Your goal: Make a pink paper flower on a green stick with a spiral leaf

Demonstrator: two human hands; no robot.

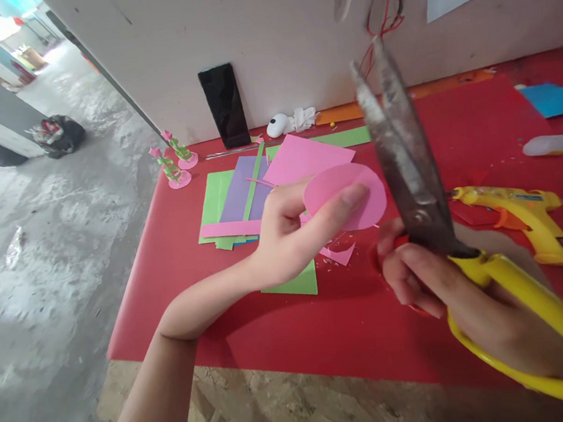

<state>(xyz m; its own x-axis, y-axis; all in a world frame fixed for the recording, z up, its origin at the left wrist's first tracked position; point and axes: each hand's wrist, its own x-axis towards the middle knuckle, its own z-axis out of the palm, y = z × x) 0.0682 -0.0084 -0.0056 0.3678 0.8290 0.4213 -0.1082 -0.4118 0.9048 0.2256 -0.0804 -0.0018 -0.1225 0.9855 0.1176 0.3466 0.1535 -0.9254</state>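
Note:
My left hand (291,233) pinches a pink paper circle (347,194) between thumb and fingers, holding it above the red table cover (273,326). My right hand (451,294) grips yellow-handled scissors (407,157), blades nearly closed and pointing up, just right of the circle. Pink paper offcuts (339,253) lie under the circle beside a green sheet (294,283).
A stack of green, purple and pink paper sheets (244,198) lies behind my left hand. Two small paper flowers (176,165) stand at the far left corner. A yellow glue gun (528,215) lies right. A black phone (224,106) leans against the wall. Blue paper (554,100) lies far right.

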